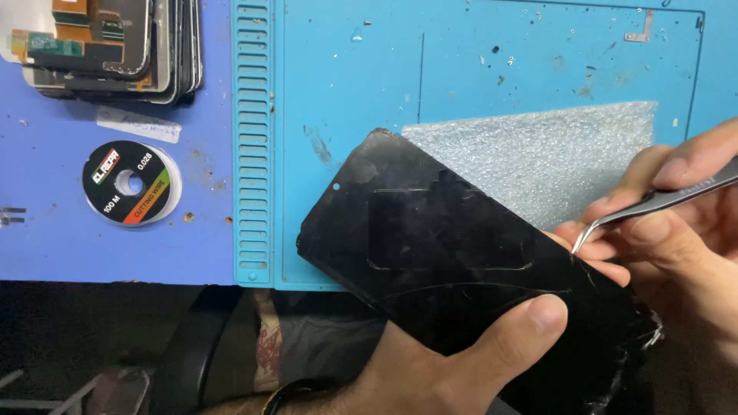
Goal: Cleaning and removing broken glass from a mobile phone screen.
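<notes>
Head view: left hand (453, 361) gripping glossy cracked black screen panel (461, 261), right hand (676, 223) pinching curved steel tweezers (653, 204).

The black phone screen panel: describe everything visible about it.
The black phone screen panel is a flat, glossy glass sheet, smudged, with a small camera hole near its top corner and a cracked, splintered bottom end. It is held tilted over the blue mat. The left hand grips its lower edge; the tweezers in the right hand touch its right edge.

Cracked black phone screen (461, 261) centre; screen stack (115, 46) top left; white label (138, 124) below.
</notes>
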